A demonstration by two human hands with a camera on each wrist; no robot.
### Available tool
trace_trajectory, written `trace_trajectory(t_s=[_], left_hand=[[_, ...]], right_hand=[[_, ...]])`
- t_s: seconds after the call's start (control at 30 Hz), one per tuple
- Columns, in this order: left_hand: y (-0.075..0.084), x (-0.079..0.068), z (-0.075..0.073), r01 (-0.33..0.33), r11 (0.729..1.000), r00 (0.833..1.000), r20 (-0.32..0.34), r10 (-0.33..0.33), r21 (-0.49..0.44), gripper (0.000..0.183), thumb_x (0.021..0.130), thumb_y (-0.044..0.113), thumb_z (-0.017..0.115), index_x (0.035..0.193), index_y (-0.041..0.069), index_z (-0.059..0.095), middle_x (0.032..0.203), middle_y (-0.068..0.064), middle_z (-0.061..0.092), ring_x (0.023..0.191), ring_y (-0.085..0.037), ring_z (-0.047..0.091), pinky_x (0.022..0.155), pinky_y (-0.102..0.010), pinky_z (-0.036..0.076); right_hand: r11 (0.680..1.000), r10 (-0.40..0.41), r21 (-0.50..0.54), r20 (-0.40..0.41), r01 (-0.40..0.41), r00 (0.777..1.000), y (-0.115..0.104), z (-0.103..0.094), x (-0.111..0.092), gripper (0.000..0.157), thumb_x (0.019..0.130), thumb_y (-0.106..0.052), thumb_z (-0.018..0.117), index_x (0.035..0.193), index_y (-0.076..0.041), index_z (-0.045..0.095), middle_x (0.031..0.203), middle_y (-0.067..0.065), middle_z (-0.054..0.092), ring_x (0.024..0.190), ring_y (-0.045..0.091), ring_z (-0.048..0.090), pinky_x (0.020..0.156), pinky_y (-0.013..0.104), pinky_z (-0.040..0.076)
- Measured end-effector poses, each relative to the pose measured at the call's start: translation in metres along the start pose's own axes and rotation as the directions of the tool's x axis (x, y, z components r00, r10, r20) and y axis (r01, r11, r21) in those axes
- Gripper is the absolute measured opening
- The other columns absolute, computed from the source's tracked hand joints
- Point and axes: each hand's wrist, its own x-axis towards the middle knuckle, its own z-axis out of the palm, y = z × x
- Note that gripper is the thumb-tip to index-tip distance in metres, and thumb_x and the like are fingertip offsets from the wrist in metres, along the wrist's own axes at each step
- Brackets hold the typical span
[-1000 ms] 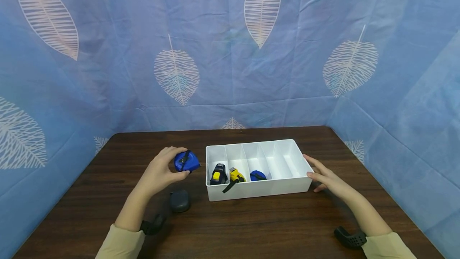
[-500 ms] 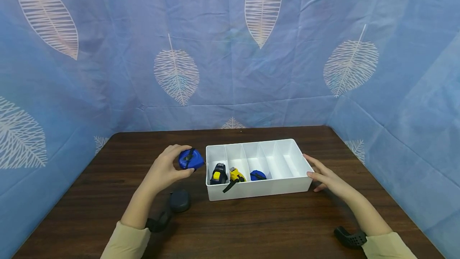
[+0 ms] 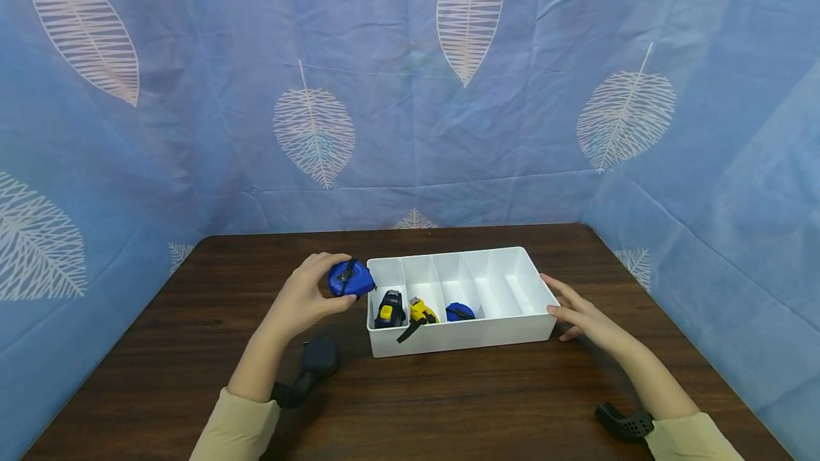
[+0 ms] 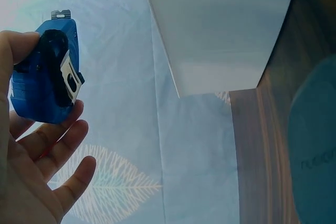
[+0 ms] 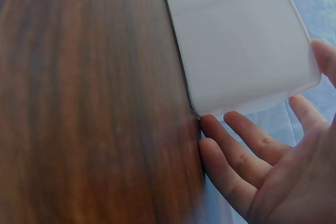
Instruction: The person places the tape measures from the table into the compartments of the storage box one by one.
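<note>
A blue tape measure (image 3: 351, 279) with a black strap is pinched between the thumb and fingers of my left hand (image 3: 307, 297), raised by the left end of a white divided tray (image 3: 461, 337). Its metal end hook (image 4: 61, 14) shows in the left wrist view. Inside the tray, from the left, sit a black-and-yellow tape measure (image 3: 389, 310), a yellow one (image 3: 421, 311) with a black strap over the front rim, and another blue one (image 3: 459, 312), each in its own compartment. My right hand (image 3: 586, 315) rests at the tray's right end, its fingers loosely extended.
On the dark wooden table (image 3: 448, 404), a dark rounded object (image 3: 320, 356) lies in front of the tray's left side, close to my left wrist. Blue cloth (image 3: 384, 126) with white leaf prints hangs behind the table and along its sides.
My left hand has moved right with the blue tape measure, bringing it up to the tray's left edge. My right hand and the tray have stayed in place.
</note>
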Motion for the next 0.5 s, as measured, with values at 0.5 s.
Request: trace_trajectory(t_s=[0.5], left_hand=[[0.012,0.005,0.012,0.009,1.000,1.000,-0.014,-0.009,0.000,0.061,0.074,0.025,0.083,0.128,0.012,0.059,0.120,-0.007,0.059,0.109,-0.026,0.053,0.086,-0.051,0.049]], right_hand=[[1.000,-0.016,-0.003,-0.004,0.016,1.000,0.006,-0.002,0.000,0.065,0.101,-0.022,0.044,0.155,-0.011,0.009,0.143,0.036,0.024,0.115,0.052,0.044,0.068,0.047,0.051]])
